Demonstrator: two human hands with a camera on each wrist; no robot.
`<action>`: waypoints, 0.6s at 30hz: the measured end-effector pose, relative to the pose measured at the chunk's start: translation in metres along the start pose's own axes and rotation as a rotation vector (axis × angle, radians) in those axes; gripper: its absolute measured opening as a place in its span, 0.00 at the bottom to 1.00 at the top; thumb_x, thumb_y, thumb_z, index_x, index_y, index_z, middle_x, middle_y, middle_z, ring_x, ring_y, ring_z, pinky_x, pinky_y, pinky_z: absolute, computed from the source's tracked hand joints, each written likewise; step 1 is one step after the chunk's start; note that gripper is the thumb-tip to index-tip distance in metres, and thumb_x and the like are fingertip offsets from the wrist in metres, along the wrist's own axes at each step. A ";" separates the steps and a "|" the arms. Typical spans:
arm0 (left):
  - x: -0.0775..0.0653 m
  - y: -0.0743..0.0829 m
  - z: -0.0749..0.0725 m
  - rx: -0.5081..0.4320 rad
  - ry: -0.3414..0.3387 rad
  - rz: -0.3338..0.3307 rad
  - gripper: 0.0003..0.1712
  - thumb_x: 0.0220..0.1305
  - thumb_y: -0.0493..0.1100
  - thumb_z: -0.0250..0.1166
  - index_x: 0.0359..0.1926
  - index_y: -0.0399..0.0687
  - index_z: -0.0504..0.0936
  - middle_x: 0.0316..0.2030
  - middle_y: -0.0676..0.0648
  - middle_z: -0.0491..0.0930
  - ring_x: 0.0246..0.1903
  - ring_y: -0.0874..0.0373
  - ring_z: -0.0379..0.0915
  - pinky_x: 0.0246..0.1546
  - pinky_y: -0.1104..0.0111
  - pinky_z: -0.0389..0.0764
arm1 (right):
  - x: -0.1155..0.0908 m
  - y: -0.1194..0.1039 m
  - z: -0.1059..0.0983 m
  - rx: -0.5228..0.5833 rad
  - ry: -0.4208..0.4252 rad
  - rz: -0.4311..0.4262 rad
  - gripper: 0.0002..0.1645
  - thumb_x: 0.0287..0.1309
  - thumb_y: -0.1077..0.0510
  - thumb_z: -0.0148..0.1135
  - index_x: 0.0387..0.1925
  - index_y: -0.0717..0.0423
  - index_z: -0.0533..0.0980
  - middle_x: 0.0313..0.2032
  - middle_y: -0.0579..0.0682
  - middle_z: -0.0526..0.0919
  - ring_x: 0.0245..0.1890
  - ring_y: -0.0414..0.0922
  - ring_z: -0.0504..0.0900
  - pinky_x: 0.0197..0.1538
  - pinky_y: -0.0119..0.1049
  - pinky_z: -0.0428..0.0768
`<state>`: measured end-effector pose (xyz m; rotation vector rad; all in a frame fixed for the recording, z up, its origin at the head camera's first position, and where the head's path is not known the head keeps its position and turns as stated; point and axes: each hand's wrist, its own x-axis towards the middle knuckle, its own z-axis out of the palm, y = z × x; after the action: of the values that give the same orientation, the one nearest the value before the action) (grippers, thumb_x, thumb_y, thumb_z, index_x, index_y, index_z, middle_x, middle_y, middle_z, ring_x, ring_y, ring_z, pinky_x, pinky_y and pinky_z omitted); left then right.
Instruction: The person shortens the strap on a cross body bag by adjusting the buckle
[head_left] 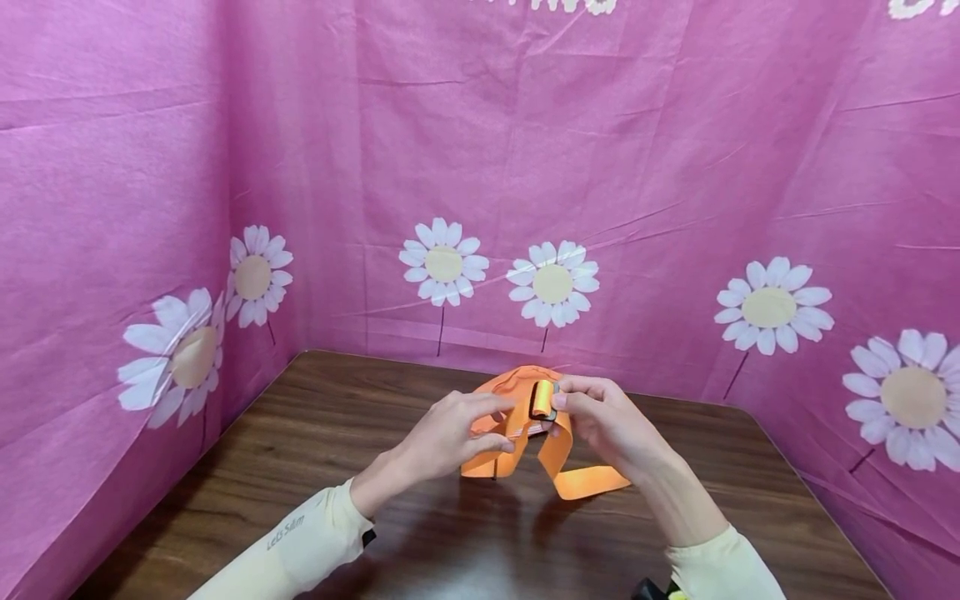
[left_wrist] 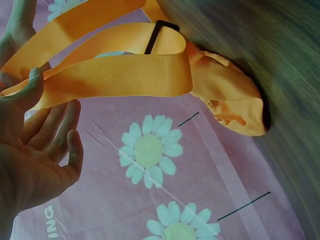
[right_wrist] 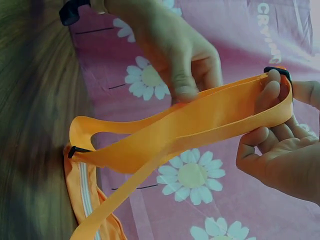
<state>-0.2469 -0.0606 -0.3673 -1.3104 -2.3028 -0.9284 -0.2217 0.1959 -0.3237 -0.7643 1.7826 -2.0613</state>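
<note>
An orange bag (right_wrist: 82, 200) with a white zipper lies on the table, its wide orange strap (right_wrist: 210, 110) raised in loops. My right hand (head_left: 618, 425) pinches the strap at a black slider buckle (head_left: 542, 401); in the right wrist view some of its fingers reach inside the loop. My left hand (head_left: 450, 433) holds the strap to the left of the buckle, with its thumb on one side and fingers on the other, as the left wrist view shows. A second black buckle (left_wrist: 161, 35) sits where the strap nears the bag. One loose strap length hangs to the tabletop below my right hand.
The dark wooden table (head_left: 300, 442) ends at a pink cloth backdrop (head_left: 525, 150) with printed white daisies, which encloses the back and both sides. Near the right sleeve, a black object (head_left: 651, 590) shows at the bottom edge.
</note>
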 end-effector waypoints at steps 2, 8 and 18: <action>0.000 -0.002 0.000 0.020 -0.004 -0.015 0.26 0.59 0.48 0.77 0.57 0.44 0.84 0.42 0.56 0.85 0.21 0.67 0.64 0.29 0.71 0.72 | -0.001 -0.002 -0.001 0.001 0.007 -0.013 0.10 0.72 0.63 0.54 0.34 0.59 0.79 0.31 0.50 0.79 0.30 0.46 0.77 0.43 0.39 0.77; -0.001 -0.007 -0.003 0.061 -0.014 -0.043 0.30 0.58 0.50 0.78 0.59 0.45 0.84 0.49 0.52 0.85 0.27 0.65 0.72 0.48 0.60 0.77 | 0.000 -0.004 -0.004 -0.014 0.013 -0.020 0.10 0.72 0.63 0.54 0.34 0.60 0.79 0.31 0.51 0.78 0.31 0.46 0.77 0.43 0.39 0.77; -0.002 0.002 -0.016 -0.066 0.011 -0.046 0.39 0.61 0.60 0.73 0.70 0.55 0.74 0.59 0.55 0.78 0.54 0.56 0.75 0.56 0.55 0.71 | 0.002 0.007 -0.004 -0.243 0.009 -0.021 0.12 0.72 0.59 0.59 0.36 0.65 0.77 0.30 0.58 0.80 0.38 0.57 0.78 0.53 0.49 0.75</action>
<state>-0.2447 -0.0720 -0.3555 -1.2799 -2.3210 -1.0327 -0.2268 0.1968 -0.3306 -0.8420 2.0644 -1.8838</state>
